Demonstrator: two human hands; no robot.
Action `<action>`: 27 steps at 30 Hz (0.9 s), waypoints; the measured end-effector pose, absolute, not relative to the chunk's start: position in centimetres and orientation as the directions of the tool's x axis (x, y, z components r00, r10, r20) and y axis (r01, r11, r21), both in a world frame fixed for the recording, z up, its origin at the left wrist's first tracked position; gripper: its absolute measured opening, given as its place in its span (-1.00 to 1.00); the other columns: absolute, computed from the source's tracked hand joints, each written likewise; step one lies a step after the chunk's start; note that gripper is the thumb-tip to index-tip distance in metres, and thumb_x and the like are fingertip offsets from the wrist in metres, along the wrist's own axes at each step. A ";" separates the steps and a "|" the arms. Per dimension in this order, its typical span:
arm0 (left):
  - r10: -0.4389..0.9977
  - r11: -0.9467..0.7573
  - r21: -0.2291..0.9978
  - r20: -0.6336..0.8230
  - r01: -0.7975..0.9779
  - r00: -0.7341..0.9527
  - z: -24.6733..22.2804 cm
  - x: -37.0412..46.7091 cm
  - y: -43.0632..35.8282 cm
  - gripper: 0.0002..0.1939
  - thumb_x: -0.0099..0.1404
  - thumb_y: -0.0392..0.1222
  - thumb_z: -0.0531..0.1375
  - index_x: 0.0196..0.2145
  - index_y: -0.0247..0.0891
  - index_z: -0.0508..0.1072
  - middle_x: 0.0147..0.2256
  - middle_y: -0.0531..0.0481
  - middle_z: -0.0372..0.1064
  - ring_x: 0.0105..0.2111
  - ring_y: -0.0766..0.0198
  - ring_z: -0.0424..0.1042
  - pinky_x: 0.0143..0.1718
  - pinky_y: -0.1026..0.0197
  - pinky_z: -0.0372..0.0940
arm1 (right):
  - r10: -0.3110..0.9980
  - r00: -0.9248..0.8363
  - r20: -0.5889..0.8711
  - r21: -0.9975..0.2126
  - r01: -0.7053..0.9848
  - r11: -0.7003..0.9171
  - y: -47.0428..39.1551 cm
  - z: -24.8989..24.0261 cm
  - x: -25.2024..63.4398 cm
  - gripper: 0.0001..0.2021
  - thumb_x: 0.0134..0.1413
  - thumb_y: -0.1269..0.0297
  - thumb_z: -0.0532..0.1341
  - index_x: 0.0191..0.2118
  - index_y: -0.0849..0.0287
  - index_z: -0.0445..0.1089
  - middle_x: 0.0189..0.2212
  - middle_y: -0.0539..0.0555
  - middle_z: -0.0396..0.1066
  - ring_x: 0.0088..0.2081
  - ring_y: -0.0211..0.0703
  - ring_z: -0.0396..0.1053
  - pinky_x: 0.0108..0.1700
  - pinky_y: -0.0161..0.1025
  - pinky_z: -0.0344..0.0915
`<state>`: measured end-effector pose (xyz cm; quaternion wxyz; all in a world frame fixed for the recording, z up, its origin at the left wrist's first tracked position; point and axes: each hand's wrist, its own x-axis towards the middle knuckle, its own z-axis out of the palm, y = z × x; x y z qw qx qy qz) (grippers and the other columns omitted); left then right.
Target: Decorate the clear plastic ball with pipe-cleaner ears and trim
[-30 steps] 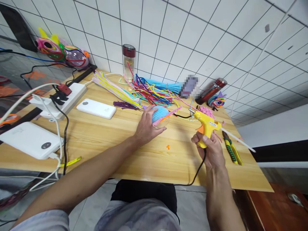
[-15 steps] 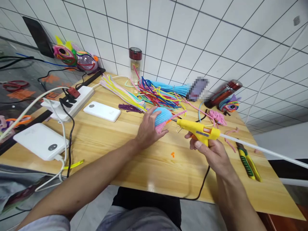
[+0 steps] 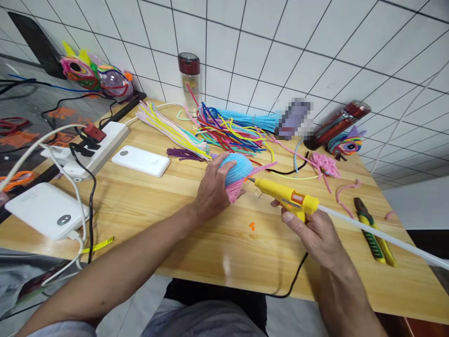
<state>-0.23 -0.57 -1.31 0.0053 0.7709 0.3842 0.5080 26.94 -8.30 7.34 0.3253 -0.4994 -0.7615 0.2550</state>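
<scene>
My left hand (image 3: pixel 214 187) is closed round a rounded craft piece (image 3: pixel 238 169) wrapped in blue and pink pipe cleaners. A loose pink pipe cleaner end (image 3: pixel 265 167) sticks out from it to the right. In my right hand (image 3: pixel 312 229) is a yellow hot glue gun (image 3: pixel 284 193), with a long white glue stick (image 3: pixel 372 229) trailing from its back. The gun's nozzle points left, close against the piece's pink edge; whether it touches I cannot tell. Two small orange bits (image 3: pixel 251 226) lie on the table below.
Bundles of coloured pipe cleaners (image 3: pixel 231 133) lie at the back beside a glass bottle (image 3: pixel 190 82). A power strip (image 3: pixel 101 147) and white power banks (image 3: pixel 140 160) are at left. Pliers (image 3: pixel 373 234), a dark red flask (image 3: pixel 338 124) and a pink coil (image 3: pixel 325 165) are at right.
The glue gun has tilted, its back end lower, and its nozzle has moved slightly down along the pink edge. The craft piece has turned a little, showing more pink. The camera view has shifted.
</scene>
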 end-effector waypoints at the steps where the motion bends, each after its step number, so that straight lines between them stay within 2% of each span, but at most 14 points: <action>1: 0.607 -0.699 0.403 0.771 0.591 0.192 -1.3 -0.2 -0.6 -0.15 0.36 0.15 0.38 0.38 -0.13 0.05 0.36 -0.45 0.18 0.41 -0.22 0.24 0.36 -0.35 0.28 | 0.927 -0.286 0.242 -0.713 0.596 0.370 -8.3 7.3 27.0 -0.67 0.41 0.00 0.26 0.07 0.06 0.60 -0.03 0.15 0.65 0.00 0.10 0.60 0.10 0.01 0.52; 10: 0.601 -0.702 0.385 0.771 0.599 0.209 -1.2 -0.2 -0.7 -0.18 0.39 0.19 0.34 0.39 -0.12 0.06 0.37 -0.45 0.17 0.42 -0.22 0.23 0.38 -0.36 0.26 | 0.933 -0.275 0.234 -0.717 0.599 0.357 -8.4 7.1 26.9 -0.73 0.41 0.02 0.26 0.01 0.03 0.59 -0.06 0.13 0.64 0.00 0.10 0.60 0.05 -0.02 0.52; 19: 0.584 -0.713 0.381 0.787 0.588 0.198 -1.3 0.0 -0.7 -0.21 0.40 0.14 0.35 0.38 -0.14 0.07 0.34 -0.44 0.20 0.39 -0.20 0.26 0.36 -0.34 0.28 | 0.925 -0.280 0.257 -0.686 0.621 0.379 -8.3 7.3 26.6 -0.73 0.41 0.01 0.25 -0.05 0.06 0.59 -0.13 0.12 0.64 -0.08 0.07 0.60 -0.04 -0.07 0.53; 27: 0.608 -0.706 0.393 0.763 0.590 0.219 -1.4 0.0 -0.6 -0.17 0.38 0.17 0.36 0.38 -0.12 0.05 0.35 -0.45 0.18 0.39 -0.23 0.26 0.35 -0.37 0.28 | 0.932 -0.243 0.269 -0.681 0.637 0.362 -8.4 7.4 26.6 -0.70 0.40 -0.03 0.25 -0.06 0.05 0.60 -0.14 0.11 0.65 -0.10 0.07 0.60 0.00 -0.04 0.54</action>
